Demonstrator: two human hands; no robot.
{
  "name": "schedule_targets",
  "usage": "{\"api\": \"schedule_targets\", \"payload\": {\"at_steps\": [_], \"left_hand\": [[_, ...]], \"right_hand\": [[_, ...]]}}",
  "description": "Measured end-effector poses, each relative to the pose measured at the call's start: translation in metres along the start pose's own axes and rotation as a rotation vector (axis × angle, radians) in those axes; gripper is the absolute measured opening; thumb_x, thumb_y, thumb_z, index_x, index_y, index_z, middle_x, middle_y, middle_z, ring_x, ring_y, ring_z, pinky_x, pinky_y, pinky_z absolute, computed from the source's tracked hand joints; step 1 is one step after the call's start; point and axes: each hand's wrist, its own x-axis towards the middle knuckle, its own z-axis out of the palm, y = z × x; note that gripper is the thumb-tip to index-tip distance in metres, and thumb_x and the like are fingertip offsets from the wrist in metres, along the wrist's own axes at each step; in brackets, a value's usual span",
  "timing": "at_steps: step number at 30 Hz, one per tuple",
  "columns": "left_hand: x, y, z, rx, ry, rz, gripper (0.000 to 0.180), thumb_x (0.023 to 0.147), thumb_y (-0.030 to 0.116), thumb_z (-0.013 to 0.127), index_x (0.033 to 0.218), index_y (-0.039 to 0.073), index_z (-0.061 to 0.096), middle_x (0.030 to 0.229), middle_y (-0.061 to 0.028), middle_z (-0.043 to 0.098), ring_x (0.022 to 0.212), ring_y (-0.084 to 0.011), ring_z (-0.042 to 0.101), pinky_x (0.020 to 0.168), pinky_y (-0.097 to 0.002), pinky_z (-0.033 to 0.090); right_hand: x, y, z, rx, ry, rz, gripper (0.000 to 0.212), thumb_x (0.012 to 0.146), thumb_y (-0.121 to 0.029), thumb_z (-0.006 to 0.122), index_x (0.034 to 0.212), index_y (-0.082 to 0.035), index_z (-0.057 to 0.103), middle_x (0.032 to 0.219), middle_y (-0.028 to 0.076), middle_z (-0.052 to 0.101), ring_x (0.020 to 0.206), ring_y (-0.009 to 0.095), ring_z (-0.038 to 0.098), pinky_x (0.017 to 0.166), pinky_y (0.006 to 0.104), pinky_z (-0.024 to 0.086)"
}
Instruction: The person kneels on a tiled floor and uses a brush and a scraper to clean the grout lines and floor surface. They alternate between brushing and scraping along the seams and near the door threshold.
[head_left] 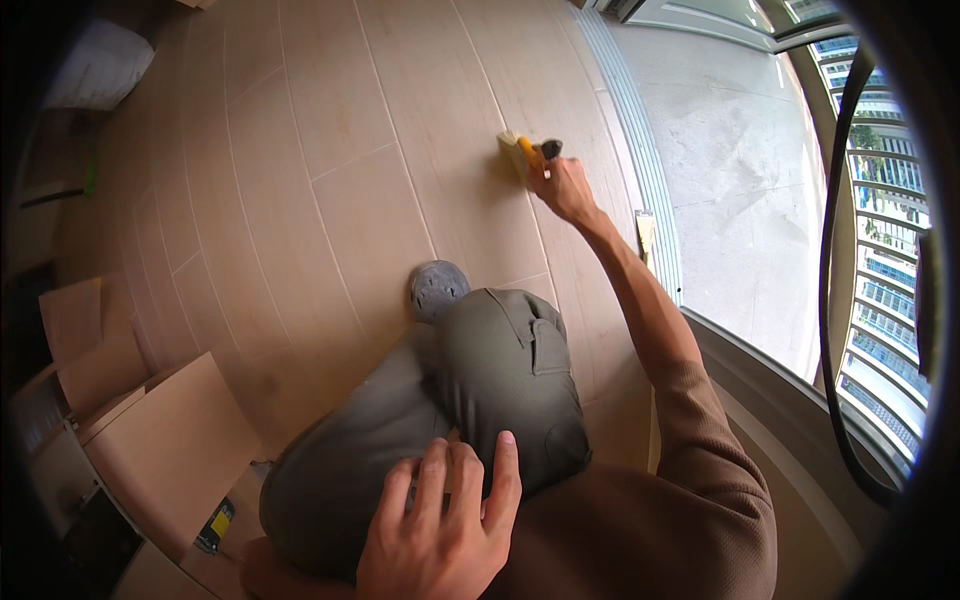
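My right hand (562,188) reaches far out over the floor, its fingers wrapped round a brush. The brush (524,150) has pale bristles, a yellow middle part and a dark handle end. Its bristles are down at the wood-look floor tiles (430,110), close to a joint line; whether they press on it I cannot tell. Nearer to me, my left hand (440,535) hovers over or rests by my bent legs with its fingers spread, holding nothing. My grey-green trouser knee (505,350) and a grey shoe (438,287) are between the two hands.
A metal sliding-door track (625,110) runs along the right, with a small pale piece (645,235) on it. Beyond lie a grey balcony floor (730,160) and a railing. A dark cable (828,290) hangs there. Open cardboard boxes (180,440) stand at the lower left.
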Motion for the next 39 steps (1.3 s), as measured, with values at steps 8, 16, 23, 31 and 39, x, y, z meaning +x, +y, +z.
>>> {"api": "schedule_targets", "payload": {"at_steps": [8, 16, 23, 31, 39], "left_hand": [[-0.002, 0.008, 0.011, 0.076, 0.019, 0.007, 0.049, 0.09, 0.008, 0.062, 0.139, 0.006, 0.061, 0.1, -0.0086, 0.058, 0.097, -0.0251, 0.06, 0.088, -0.0401, 0.051], [0.002, 0.014, 0.015, -0.053, -0.091, 0.062, 0.055, 0.087, 0.022, 0.078, 0.136, 0.002, 0.063, 0.11, -0.0129, 0.062, 0.102, -0.0284, 0.064, 0.088, -0.0426, 0.05], [0.0, 0.016, 0.02, -0.067, -0.102, 0.079, 0.053, 0.088, 0.02, 0.077, 0.136, 0.002, 0.063, 0.111, -0.0129, 0.062, 0.102, -0.0279, 0.063, 0.088, -0.0433, 0.049], [0.007, 0.018, 0.026, -0.072, -0.17, 0.041, 0.054, 0.089, 0.017, 0.077, 0.139, 0.002, 0.061, 0.11, -0.0125, 0.063, 0.103, -0.028, 0.063, 0.09, -0.0424, 0.048], [0.007, 0.015, 0.023, -0.089, -0.159, 0.033, 0.052, 0.092, 0.015, 0.075, 0.14, 0.001, 0.06, 0.11, -0.0121, 0.063, 0.103, -0.0284, 0.063, 0.091, -0.042, 0.048]], "right_hand": [[-0.15, -0.009, -0.03, 0.178, 0.044, 0.114, 0.038, 0.096, -0.012, 0.067, 0.13, 0.005, 0.065, 0.09, 0.028, 0.074, 0.076, 0.037, 0.077, 0.067, 0.0408, 0.061], [0.002, 0.009, -0.031, -0.185, 0.076, -0.23, 0.054, 0.086, 0.003, 0.061, 0.139, -0.008, 0.066, 0.134, 0.022, 0.068, 0.1, 0.038, 0.075, 0.093, 0.0412, 0.062], [-0.198, 0.071, -0.022, -0.128, -0.262, -0.234, 0.055, 0.089, 0.004, 0.057, 0.142, -0.01, 0.065, 0.142, 0.021, 0.063, 0.121, 0.042, 0.067, 0.105, 0.0452, 0.058], [-0.111, 0.016, -0.044, 0.215, 0.144, -0.246, 0.045, 0.092, -0.004, 0.067, 0.137, -0.005, 0.065, 0.117, 0.025, 0.072, 0.089, 0.043, 0.072, 0.082, 0.0461, 0.059], [-0.19, 0.019, 0.016, 0.151, -0.033, 0.009, 0.055, 0.093, -0.008, 0.065, 0.147, -0.008, 0.057, 0.101, 0.029, 0.073, 0.08, 0.046, 0.071, 0.078, 0.0497, 0.059]]}}
